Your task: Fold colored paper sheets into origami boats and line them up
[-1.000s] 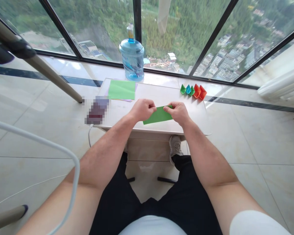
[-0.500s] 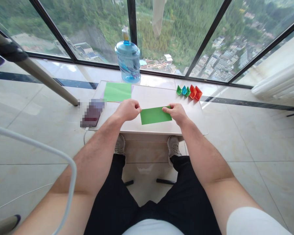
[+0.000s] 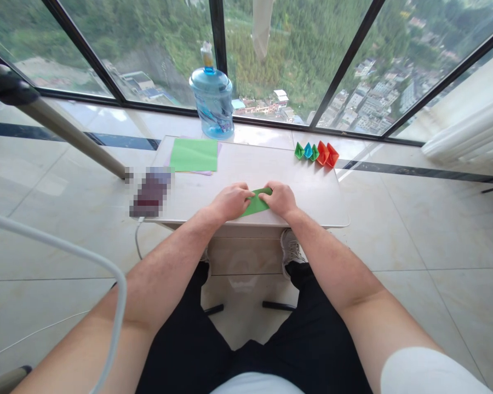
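Observation:
A folded green paper [image 3: 257, 201] lies on the small white table [image 3: 312, 191] near its front edge. My left hand [image 3: 229, 201] covers the paper's left end, fingers curled and pressing on it. My right hand [image 3: 280, 198] does the same at the right end, thumb on the top edge. Only a narrow strip of green shows between the two hands.
A stack of coloured sheets, green on top [image 3: 194, 155], lies at the table's back left. Several small folded paper boats [image 3: 317, 152] stand at the back right. A blurred dark object [image 3: 150, 192] sits at the left edge. A blue water jug [image 3: 212, 101] stands by the window.
My hands have come together toward the middle of the paper and moved closer to the table's front edge. Much less of the green paper shows now.

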